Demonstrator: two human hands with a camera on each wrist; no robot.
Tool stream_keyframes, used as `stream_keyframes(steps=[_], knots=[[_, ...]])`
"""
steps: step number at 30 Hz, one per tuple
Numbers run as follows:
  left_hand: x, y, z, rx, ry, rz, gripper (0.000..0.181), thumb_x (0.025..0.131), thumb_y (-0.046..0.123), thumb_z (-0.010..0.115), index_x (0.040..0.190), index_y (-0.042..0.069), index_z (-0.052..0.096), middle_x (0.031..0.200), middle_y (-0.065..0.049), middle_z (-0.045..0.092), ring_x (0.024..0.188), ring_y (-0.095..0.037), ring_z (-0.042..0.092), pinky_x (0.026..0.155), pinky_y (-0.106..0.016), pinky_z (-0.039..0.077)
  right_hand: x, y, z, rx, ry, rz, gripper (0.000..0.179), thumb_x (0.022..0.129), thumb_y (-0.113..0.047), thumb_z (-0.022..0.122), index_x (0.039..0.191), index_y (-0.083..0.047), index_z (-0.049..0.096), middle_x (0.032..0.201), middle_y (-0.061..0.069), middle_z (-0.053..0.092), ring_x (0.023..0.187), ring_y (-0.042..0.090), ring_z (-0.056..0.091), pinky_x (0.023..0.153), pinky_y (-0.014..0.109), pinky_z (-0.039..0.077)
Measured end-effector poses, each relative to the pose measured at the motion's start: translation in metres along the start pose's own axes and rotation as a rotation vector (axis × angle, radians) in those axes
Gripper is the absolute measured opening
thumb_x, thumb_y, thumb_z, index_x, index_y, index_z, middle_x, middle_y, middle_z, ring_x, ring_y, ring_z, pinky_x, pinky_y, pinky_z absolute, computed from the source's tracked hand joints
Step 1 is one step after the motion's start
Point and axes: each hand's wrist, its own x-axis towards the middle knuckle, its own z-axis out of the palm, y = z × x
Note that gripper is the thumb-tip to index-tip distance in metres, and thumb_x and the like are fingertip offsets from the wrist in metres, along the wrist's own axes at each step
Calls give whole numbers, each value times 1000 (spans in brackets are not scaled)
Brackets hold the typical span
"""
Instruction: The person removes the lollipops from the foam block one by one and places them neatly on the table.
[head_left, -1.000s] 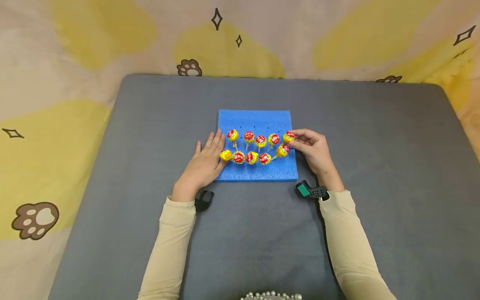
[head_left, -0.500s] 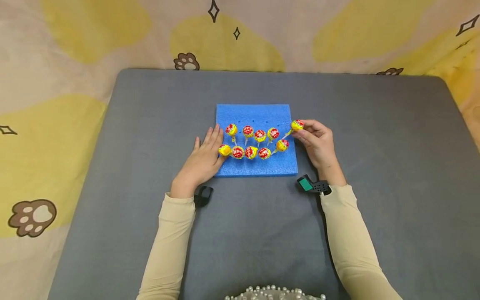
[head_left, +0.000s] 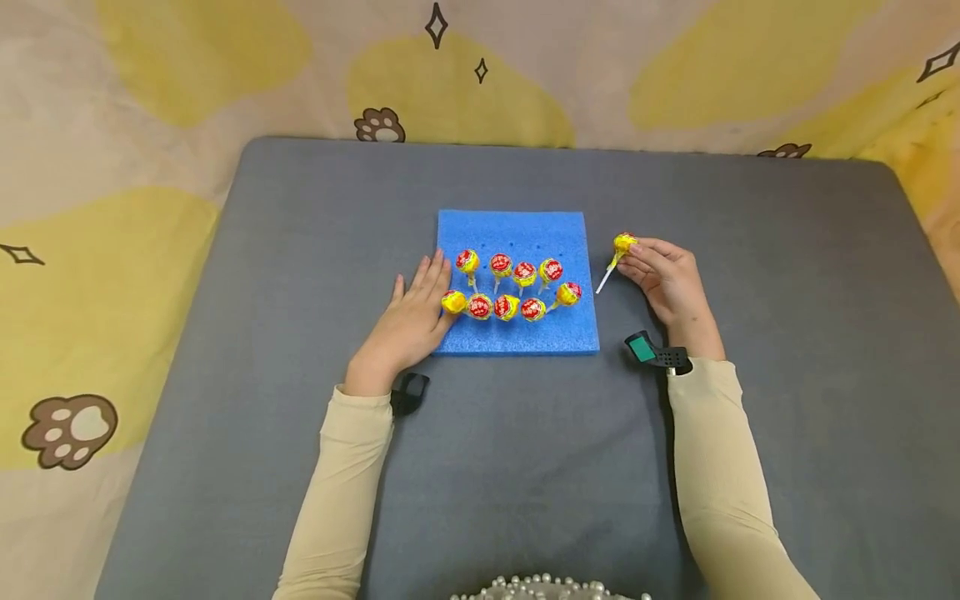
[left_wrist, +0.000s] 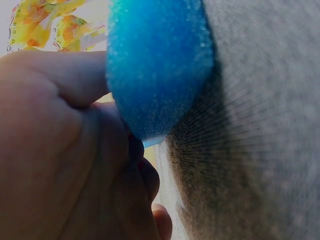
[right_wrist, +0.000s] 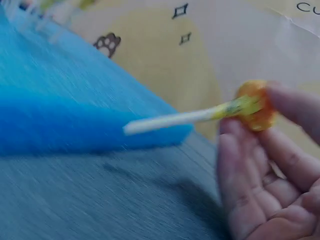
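Note:
My right hand (head_left: 671, 279) pinches a lollipop (head_left: 623, 244) by its wrapped yellow head, just to the right of the blue foam board (head_left: 517, 337). In the right wrist view the bare white stick of that lollipop (right_wrist: 255, 106) points left, out of the foam. Two rows of lollipops in yellow and red wrappers, such as one in the front row (head_left: 533, 309), stand in the board on their sticks. My left hand (head_left: 405, 329) lies with straight fingers along the board's left edge, its thumb over the near corner. In the left wrist view the foam's corner (left_wrist: 155, 65) meets that thumb.
The board rests on a grey table (head_left: 517, 467). Small holes dot its back half, behind the lollipops. A patterned cloth (head_left: 525, 75) hangs beyond the table's far edge. A black strap with a green patch (head_left: 642, 348) is on my right wrist.
My right hand has drawn the lollipop at the right end of the back row out of the foam and carried it to the right. The left hand stays at the board's edge.

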Motion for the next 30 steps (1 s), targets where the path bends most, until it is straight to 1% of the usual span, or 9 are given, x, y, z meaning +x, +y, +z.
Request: stream_keyframes(steps=[3,6,9,14,20,22,26,28,30], knots=[[-2,-1,1,11,-17,0,69,100,32,40,151,8,1,157,-4,-10,143,-20,-12,112,-48,-7,-1,-1,-5,-77,-10,79,18,89,9,57,88,3,74,88,11,71,73,18,69,71,28,55],[-4,-1,1,14,-21,9,69,100,31,41,151,7,1,157,-5,-10,143,-21,-12,112,-49,-6,-2,0,-5,-193,-5,105,13,87,5,62,91,2,74,88,9,71,75,17,69,72,27,55],[-4,0,0,4,-11,19,69,100,31,41,151,7,1,157,-5,-9,143,-20,-11,112,-48,-7,-1,2,-2,-288,23,64,13,85,0,67,95,2,74,89,7,72,77,15,69,73,26,54],[-2,0,-1,-1,-17,6,69,100,33,39,151,8,-1,157,-3,-12,142,-19,-13,112,-48,-8,2,5,4,-406,83,-13,22,82,-3,71,102,6,71,90,4,71,82,13,68,75,23,53],[0,0,-3,-9,-14,4,69,101,33,38,151,8,-2,156,-3,-13,142,-19,-14,112,-48,-8,7,8,9,-643,162,-78,30,80,-8,74,103,10,69,86,-1,70,79,9,66,72,18,52],[1,0,-3,-10,-15,6,69,101,33,38,151,8,-2,156,-3,-13,142,-19,-14,112,-48,-8,9,9,9,-769,193,-93,32,80,-13,75,103,8,70,87,1,71,79,7,64,71,16,51],[2,0,-1,-6,-18,8,69,101,33,37,151,8,-3,156,-3,-14,142,-19,-15,112,-48,-8,10,11,10,-996,231,-122,33,79,-22,77,103,1,73,95,11,72,81,6,61,68,15,47],[2,0,-1,-5,-18,9,69,101,33,37,151,8,-3,156,-3,-14,142,-19,-15,112,-48,-8,11,12,10,-1043,236,-134,33,78,-22,78,103,0,73,98,15,71,81,5,60,68,15,46],[2,0,-1,-9,-18,10,68,101,33,37,151,8,-3,156,-3,-14,142,-19,-15,112,-48,-8,11,12,10,-1048,238,-131,33,77,-21,79,103,0,73,98,17,70,80,3,60,68,14,46]])
